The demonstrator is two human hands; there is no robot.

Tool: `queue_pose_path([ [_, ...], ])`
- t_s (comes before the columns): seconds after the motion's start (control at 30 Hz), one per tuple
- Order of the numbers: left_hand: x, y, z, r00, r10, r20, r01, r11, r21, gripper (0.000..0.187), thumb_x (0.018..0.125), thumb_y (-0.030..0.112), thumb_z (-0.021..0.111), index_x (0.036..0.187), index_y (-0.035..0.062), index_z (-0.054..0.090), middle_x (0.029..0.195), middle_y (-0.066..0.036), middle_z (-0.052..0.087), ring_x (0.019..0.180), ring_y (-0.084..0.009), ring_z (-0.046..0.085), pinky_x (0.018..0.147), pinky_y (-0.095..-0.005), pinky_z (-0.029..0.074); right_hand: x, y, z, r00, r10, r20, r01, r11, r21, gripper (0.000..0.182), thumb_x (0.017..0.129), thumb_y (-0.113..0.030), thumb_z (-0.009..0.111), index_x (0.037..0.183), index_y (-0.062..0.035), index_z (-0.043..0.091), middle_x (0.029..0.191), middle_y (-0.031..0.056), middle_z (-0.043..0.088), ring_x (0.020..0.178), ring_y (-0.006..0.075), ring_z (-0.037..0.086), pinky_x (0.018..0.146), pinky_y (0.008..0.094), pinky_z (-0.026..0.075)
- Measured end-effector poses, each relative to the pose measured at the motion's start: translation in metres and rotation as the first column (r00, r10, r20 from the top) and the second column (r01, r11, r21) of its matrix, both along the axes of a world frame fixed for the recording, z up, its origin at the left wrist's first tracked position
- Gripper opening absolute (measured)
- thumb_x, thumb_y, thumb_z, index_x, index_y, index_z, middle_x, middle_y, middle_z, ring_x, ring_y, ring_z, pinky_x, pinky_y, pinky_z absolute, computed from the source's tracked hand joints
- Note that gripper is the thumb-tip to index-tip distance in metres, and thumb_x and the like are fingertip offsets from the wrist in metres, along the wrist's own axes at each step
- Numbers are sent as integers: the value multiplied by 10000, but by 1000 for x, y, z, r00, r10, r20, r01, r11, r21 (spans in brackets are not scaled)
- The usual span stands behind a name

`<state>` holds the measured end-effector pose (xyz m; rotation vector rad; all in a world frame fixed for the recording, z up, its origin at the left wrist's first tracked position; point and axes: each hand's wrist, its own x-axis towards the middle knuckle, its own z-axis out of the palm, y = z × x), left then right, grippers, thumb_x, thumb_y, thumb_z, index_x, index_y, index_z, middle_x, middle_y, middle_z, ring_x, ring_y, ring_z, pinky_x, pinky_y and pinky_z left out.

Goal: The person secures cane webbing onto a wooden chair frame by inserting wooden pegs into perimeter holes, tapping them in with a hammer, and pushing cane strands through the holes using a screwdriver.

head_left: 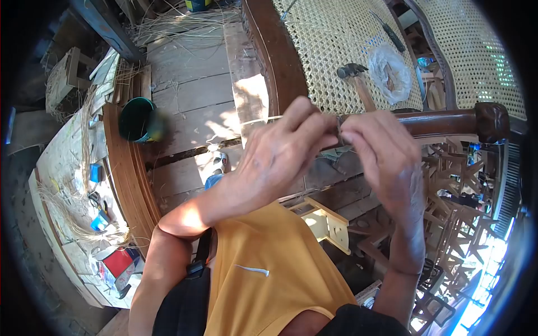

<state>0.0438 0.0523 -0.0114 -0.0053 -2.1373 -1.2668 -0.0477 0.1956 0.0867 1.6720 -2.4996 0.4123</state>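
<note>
My left hand (288, 143) is closed, its fingers curled together, and a thin pale cane strip (261, 120) sticks out from it to the left. Beside it, my right hand (384, 148) is pinched shut; what lies between its fingertips is too small to make out. The two hands nearly meet in front of the dark wooden rail (443, 124) of a frame with a woven cane panel (325, 50). On that panel rest a hammer (361, 89), a clear plastic bag (390, 75) and a dark-handled pointed tool (392, 36).
A green bucket (137, 119) stands at the left by stacked boards (131, 173). Loose cane strands (185, 25) litter the plank floor (196, 73). A small pale wooden stool (325, 224) and many dark wooden frames (454, 207) are at the lower right. Another cane panel (476, 50) is at the far right.
</note>
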Motion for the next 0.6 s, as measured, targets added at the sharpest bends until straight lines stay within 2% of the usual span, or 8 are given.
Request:
queue_pose_path([
  [0.1,-8,-7,-3,981,176,82,-158,968,-197,181,849,147,761,997,68,692,951,-54,603,739,-279,658,587,-388,522,-20,-11,6,994,17,-112,-5,994,107,54,882,-45,652,914,-24,614,832,131,587,832,319,601,764,436,456],
  [0.13,-11,-9,-8,978,181,101,-154,961,-230,164,857,176,750,985,89,695,963,-43,599,751,-279,665,591,-390,525,-26,-13,5,996,-5,-94,21,985,169,48,896,-68,625,905,-21,618,839,140,594,849,324,604,783,442,444],
  [0.23,-14,-10,-16,980,168,109,-142,967,-212,154,858,175,745,987,111,692,952,-45,597,746,-279,663,593,-398,525,-32,-19,-4,994,20,-105,6,969,246,67,904,-78,610,897,-12,615,840,142,599,858,336,603,787,443,448],
  [0.33,-13,-9,-20,984,165,72,-146,966,-213,151,860,167,738,997,130,689,950,-44,595,737,-281,664,593,-401,526,-35,-23,-6,999,11,-37,-1,961,278,83,906,-83,605,883,-4,611,841,146,602,862,340,603,790,448,451],
  [0.6,-15,-8,-24,986,147,84,-130,975,-178,109,877,164,716,966,122,671,926,-45,585,720,-292,660,591,-411,519,-35,-27,-6,1000,-21,-13,24,945,327,87,889,-95,635,881,-10,615,824,141,604,857,331,603,794,455,449],
])
